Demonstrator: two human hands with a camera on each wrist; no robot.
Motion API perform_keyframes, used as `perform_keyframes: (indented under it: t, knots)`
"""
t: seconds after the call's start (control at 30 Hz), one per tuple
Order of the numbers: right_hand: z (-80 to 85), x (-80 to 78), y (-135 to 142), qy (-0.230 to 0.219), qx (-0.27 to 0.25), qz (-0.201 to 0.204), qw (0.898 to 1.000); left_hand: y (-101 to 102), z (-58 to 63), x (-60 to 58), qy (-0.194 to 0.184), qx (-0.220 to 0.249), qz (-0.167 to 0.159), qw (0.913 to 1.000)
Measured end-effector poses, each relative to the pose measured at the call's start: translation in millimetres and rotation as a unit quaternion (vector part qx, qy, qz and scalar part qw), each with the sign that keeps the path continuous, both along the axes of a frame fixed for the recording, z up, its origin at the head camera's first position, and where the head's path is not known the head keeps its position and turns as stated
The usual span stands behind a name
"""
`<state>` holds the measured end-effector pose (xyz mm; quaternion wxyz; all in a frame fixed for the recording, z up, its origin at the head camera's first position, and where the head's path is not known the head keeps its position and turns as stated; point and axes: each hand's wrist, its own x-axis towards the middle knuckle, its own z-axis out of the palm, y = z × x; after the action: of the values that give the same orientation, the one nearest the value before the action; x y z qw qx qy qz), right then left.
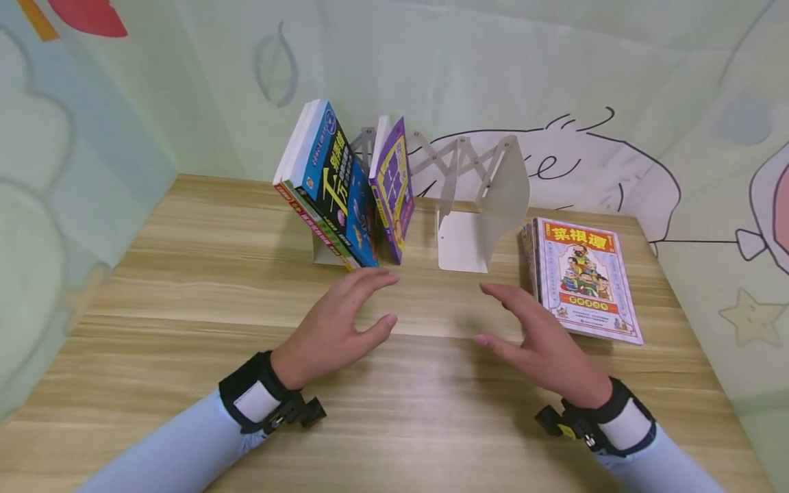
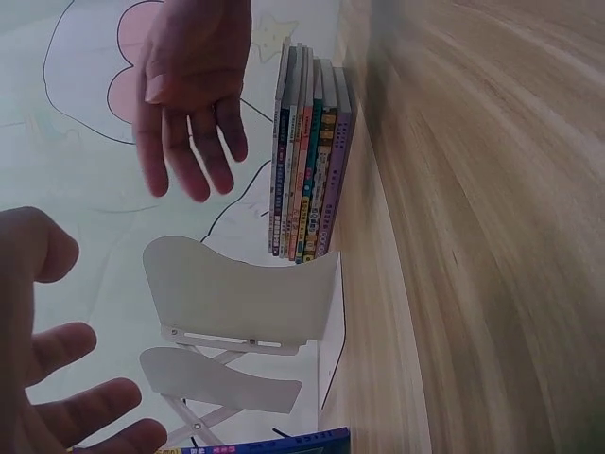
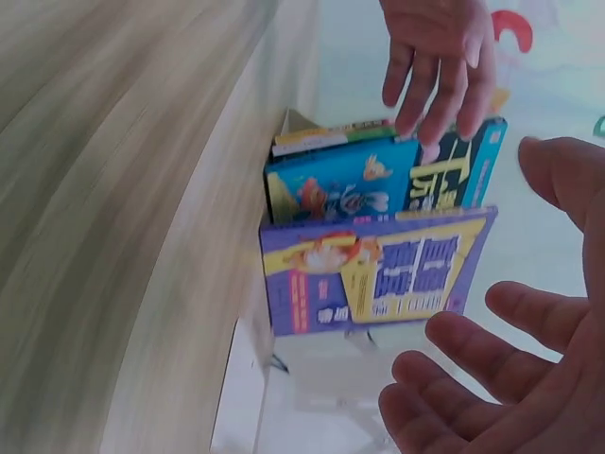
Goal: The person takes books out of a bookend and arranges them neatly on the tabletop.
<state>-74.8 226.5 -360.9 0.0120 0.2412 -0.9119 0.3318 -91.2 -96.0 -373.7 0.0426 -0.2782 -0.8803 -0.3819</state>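
Note:
Both hands hover over the front of the desk, apart from each other and holding nothing. The left hand (image 1: 335, 329) has its fingers extended, just in front of the leaning books. The right hand (image 1: 542, 342) is likewise spread, nearest the stack of books (image 1: 588, 281), whose top cover is white and red. An expandable white metal bookend rack (image 1: 508, 192) stands at the back. In its left part, blue-and-black books (image 1: 335, 185) tilt left, and a purple book (image 1: 393, 188) leans beside them. The right sections of the rack hold no books.
The wood-grain desk (image 1: 185, 308) reaches to a wall covering (image 1: 444, 68) with cartoon drawings at the back and sides. Several spines of the stacked books (image 2: 307, 161) show in the left wrist view. A strap with a small camera (image 1: 265, 397) circles the left wrist.

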Motion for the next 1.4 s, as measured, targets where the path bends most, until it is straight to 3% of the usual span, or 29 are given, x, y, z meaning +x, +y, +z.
perform_keyframes:
  t: [0.5,0.77,1.07,1.23,1.4]
  knots:
    - [-1.4,-3.5,-12,0.008,-0.001,0.01,1.0,8,0.8,-2.6,0.012,-0.004,-0.006,0.9999]
    - [-3.1,-2.1,-11,0.0,-0.001,0.009,1.0,13,4.5,-10.7,0.016,0.008,0.001,0.9998]
    - [-7.9,2.6,-8,-0.015,-0.011,0.009,1.0,19,33.4,-44.8,0.049,0.051,0.076,0.9946]
    - [-11.9,5.6,-6,-0.025,-0.02,0.011,0.999,23,41.3,-68.9,0.013,0.042,0.107,0.9933]
    - [-16.8,7.8,-3,-0.045,-0.025,0.012,0.999,28,41.4,-82.5,-0.032,0.056,0.099,0.993]
